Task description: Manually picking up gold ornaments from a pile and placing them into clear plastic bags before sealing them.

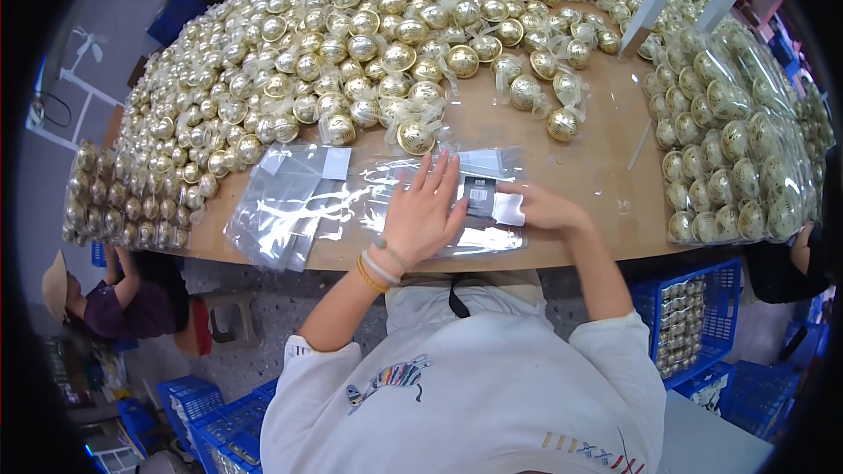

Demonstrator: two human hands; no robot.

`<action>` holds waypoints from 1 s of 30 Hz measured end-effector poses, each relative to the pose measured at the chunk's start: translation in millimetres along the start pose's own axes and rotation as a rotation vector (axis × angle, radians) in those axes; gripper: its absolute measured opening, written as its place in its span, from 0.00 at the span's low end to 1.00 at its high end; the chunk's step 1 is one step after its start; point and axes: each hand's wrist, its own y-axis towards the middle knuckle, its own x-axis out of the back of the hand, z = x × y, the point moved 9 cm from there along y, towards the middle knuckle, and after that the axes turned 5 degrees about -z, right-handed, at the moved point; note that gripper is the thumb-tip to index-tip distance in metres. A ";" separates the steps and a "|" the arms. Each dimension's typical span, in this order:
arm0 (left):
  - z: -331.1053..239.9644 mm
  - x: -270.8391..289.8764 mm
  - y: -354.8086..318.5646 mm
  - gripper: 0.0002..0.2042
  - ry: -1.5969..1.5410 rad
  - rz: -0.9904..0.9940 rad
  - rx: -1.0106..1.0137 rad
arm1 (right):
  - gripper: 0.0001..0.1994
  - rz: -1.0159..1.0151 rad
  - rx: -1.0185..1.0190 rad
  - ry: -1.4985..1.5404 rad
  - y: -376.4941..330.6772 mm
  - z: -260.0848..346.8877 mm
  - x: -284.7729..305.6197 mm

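My left hand (424, 211) lies flat with fingers stretched out on a clear plastic bag (378, 202) at the table's near edge. Beside it, my right hand (546, 207) pinches a small black and white label (479, 197) against the same bag; some of its fingertips are hidden by the label. To the left, a second stack of clear plastic bags (272, 211) with a white sticker (336, 163) overlaps the first. Just beyond my left fingertips sits a gold ball ornament (414, 136) tied with pale ribbon.
A large heap of gold ornaments (360, 53) covers the far table. Bagged ornaments are stacked at the right (729, 158) and left (132, 197). White posts (654, 4) rise at the far right. Blue crates (702, 316) stand below, and a person in purple (127, 298) sits at the left.
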 end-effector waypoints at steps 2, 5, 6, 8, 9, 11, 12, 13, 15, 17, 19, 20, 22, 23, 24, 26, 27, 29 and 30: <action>5.9 -20.0 -28.6 0.30 0.041 -0.008 0.017 | 0.18 -0.004 -0.061 0.104 -33.5 21.7 16.5; 1.7 -36.4 -34.0 0.31 -0.003 0.038 0.012 | 0.14 -0.724 0.083 -0.416 -79.0 59.2 43.6; 3.9 -34.2 -30.7 0.31 0.003 0.007 0.020 | 0.14 -0.701 0.161 -0.504 -63.1 74.6 2.0; 2.1 -30.2 -25.9 0.30 0.022 -0.052 0.003 | 0.24 -0.632 0.440 -1.129 -24.2 84.3 -73.1; 1.1 -33.9 -30.0 0.30 0.016 -0.040 0.000 | 0.24 -0.633 0.427 -1.124 -18.1 74.6 -75.4; 1.9 -28.2 -34.3 0.28 -0.081 -0.142 -0.026 | 0.27 -0.670 0.375 -1.137 -3.2 61.5 -69.5; -1.4 -32.9 -44.5 0.26 -0.426 -0.037 -0.031 | 0.26 -0.665 0.370 -1.131 -5.1 58.0 -69.4; -23.1 -21.5 -57.8 0.25 -0.254 -0.053 -0.255 | 0.26 -0.667 0.374 -1.130 -5.2 55.2 -69.0; -39.1 -16.0 -72.3 0.28 -0.105 0.017 -0.336 | 0.26 -0.557 0.470 -1.141 1.3 52.3 -64.6; -43.0 -10.1 -71.6 0.28 -0.068 -0.123 -0.433 | 0.23 -0.470 0.432 -0.989 9.2 48.4 -42.3; -48.2 3.6 -71.7 0.29 -0.029 -0.257 -0.520 | 0.21 -0.380 0.236 -0.209 7.1 38.7 -23.1; -50.4 17.9 -67.2 0.27 -0.034 -0.293 -0.550 | 0.21 -0.505 0.189 0.111 0.1 31.9 -6.8; -49.9 73.0 -53.7 0.21 -0.066 -0.408 -0.548 | 0.25 -0.828 0.525 0.178 -36.0 47.3 16.6; -43.4 105.3 -48.9 0.18 -0.096 -0.511 -0.525 | 0.30 -1.136 0.865 0.265 -77.0 57.2 28.5; -32.0 128.8 -43.4 0.17 -0.200 -0.558 -0.462 | 0.30 -1.116 0.891 0.267 -77.5 72.8 16.7; -28.4 153.1 -38.5 0.15 -0.306 -0.616 -0.413 | 0.41 -0.996 1.045 0.185 -85.0 138.7 -32.0; -4.0 144.0 -25.7 0.17 -0.625 -0.488 -0.075 | 0.41 -0.991 1.067 0.185 -84.4 155.8 -41.2; 11.2 114.5 -18.7 0.18 -0.916 -0.358 0.252 | 0.53 -1.168 1.016 0.247 -84.5 168.6 -39.1; 10.0 102.9 -15.3 0.21 -1.226 -0.457 0.174 | 0.47 -1.112 1.036 0.188 -81.9 176.4 -38.6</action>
